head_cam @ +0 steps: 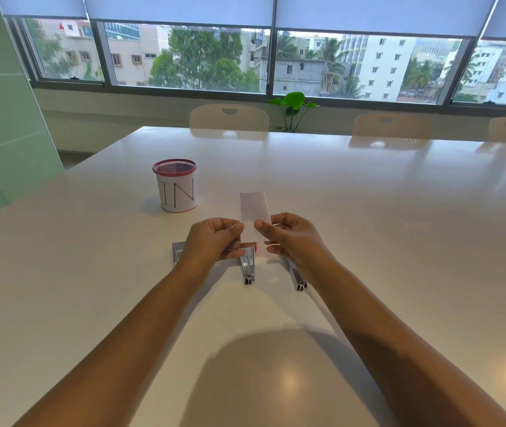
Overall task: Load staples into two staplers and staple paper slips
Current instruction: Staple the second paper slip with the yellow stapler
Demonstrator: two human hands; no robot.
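Both hands, left hand [214, 238] and right hand [291, 238], pinch a paper slip [254, 212] just right of the mesh cup [176, 186]; cup's contents hidden; two staplers [248, 268] beneath.

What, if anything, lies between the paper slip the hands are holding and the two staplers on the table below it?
Nothing visible. The left hand and right hand pinch the paper slip directly above the staplers, whose far ends the hands and slip hide.

Head-worn view, forward and down over table [368, 229].
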